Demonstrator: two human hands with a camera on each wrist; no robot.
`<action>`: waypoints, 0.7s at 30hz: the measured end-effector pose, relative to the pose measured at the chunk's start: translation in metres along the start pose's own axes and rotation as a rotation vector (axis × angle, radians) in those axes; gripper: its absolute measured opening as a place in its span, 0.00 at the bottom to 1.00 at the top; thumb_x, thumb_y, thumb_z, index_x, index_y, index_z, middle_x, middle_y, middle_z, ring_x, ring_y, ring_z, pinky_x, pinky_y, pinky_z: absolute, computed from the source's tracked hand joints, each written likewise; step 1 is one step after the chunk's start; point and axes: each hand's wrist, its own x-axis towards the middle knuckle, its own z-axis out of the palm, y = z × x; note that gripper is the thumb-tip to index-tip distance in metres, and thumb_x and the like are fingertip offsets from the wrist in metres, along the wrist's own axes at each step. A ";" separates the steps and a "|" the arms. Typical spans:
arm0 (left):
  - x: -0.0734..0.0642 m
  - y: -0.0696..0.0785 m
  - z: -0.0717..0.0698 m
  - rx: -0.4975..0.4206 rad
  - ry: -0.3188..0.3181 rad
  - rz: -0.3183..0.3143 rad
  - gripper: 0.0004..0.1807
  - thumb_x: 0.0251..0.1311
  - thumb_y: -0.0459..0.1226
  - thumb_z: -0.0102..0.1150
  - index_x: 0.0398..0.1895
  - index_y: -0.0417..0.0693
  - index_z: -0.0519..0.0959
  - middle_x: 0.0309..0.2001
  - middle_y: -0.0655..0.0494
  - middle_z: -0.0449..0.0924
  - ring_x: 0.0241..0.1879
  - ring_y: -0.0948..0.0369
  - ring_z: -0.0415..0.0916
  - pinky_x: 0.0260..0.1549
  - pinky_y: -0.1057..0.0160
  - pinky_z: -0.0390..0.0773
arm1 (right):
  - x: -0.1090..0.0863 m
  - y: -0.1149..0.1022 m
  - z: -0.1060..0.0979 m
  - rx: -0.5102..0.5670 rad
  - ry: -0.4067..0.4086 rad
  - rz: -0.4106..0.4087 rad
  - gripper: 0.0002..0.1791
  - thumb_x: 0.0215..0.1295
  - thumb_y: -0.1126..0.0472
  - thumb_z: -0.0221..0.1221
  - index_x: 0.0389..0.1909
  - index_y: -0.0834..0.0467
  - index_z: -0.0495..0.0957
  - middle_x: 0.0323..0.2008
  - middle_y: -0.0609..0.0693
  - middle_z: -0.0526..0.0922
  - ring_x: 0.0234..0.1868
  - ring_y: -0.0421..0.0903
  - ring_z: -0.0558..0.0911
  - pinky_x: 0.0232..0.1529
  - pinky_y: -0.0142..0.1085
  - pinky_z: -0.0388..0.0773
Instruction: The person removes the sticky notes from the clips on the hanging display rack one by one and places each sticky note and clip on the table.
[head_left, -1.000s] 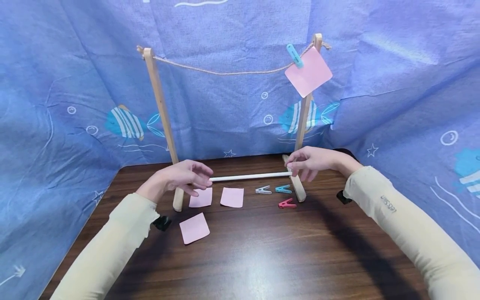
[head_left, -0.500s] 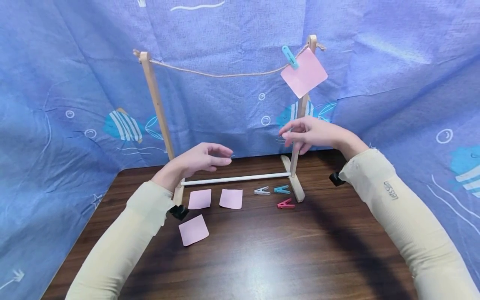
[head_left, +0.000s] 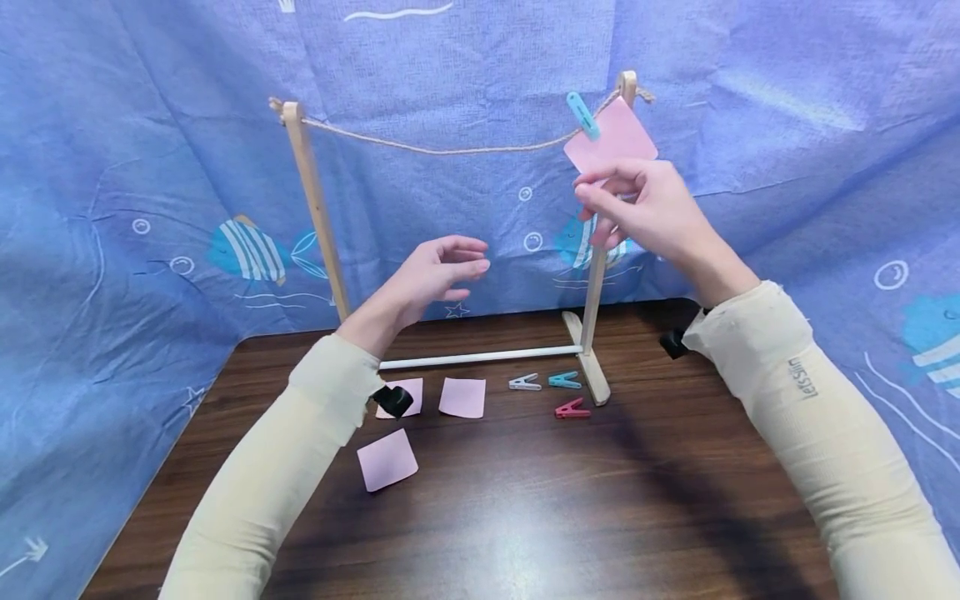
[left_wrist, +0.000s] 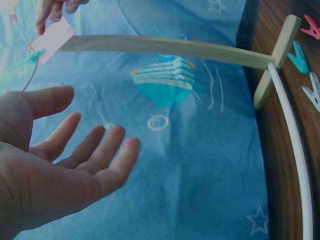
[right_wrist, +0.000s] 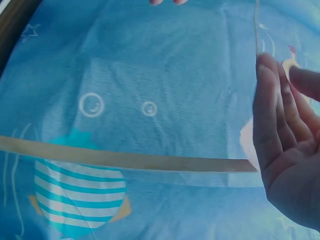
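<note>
A pink paper square (head_left: 613,137) hangs on the rope (head_left: 450,151), held by a light blue clothespin (head_left: 582,115) near the right post. My right hand (head_left: 648,204) is just in front of its lower edge, fingers loosely bent, and covers its lower corner; I cannot tell whether it touches. In the right wrist view the hand (right_wrist: 292,130) hides most of the paper. My left hand (head_left: 442,275) hovers in the air between the posts, its relaxed fingers holding nothing. In the left wrist view its palm and spread fingers (left_wrist: 122,160) are in full sight.
Three more pink squares (head_left: 462,397) lie on the dark wooden table (head_left: 495,517). White (head_left: 525,382), blue (head_left: 565,380) and red (head_left: 572,408) clothespins lie near the right foot. A white bar (head_left: 480,357) joins the wooden posts (head_left: 318,200). A blue fish-print cloth (head_left: 420,75) hangs behind.
Both hands have let go of the white bar. The right hand has risen to the hanging paper's lower edge. The left hand has moved up and to the right, off the bar.
</note>
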 end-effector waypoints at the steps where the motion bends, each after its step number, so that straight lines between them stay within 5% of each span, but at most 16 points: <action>1: 0.002 0.003 0.002 -0.031 0.016 0.015 0.22 0.70 0.38 0.63 0.65 0.46 0.75 0.62 0.49 0.75 0.62 0.53 0.76 0.59 0.50 0.78 | 0.001 -0.003 -0.001 0.034 0.035 -0.015 0.14 0.69 0.56 0.66 0.49 0.61 0.83 0.30 0.54 0.87 0.21 0.47 0.85 0.21 0.34 0.83; 7: 0.013 0.015 0.015 -0.235 0.153 0.174 0.15 0.68 0.33 0.64 0.56 0.42 0.79 0.54 0.44 0.80 0.51 0.53 0.81 0.52 0.52 0.82 | 0.011 -0.008 -0.011 0.265 0.233 -0.110 0.12 0.64 0.64 0.69 0.45 0.67 0.83 0.29 0.59 0.83 0.17 0.48 0.83 0.13 0.31 0.77; 12: 0.022 0.022 0.023 -0.342 0.205 0.250 0.13 0.66 0.32 0.66 0.52 0.42 0.80 0.51 0.44 0.81 0.47 0.54 0.82 0.53 0.50 0.82 | 0.014 -0.008 -0.018 0.278 0.370 -0.160 0.11 0.62 0.66 0.70 0.44 0.65 0.84 0.33 0.57 0.82 0.19 0.46 0.81 0.13 0.29 0.74; 21: 0.041 0.038 0.032 -0.486 0.170 0.220 0.16 0.65 0.31 0.66 0.55 0.44 0.78 0.53 0.46 0.81 0.52 0.51 0.82 0.54 0.52 0.82 | 0.018 -0.011 -0.020 0.242 0.342 -0.107 0.13 0.64 0.65 0.69 0.47 0.65 0.83 0.41 0.56 0.81 0.26 0.48 0.84 0.15 0.29 0.77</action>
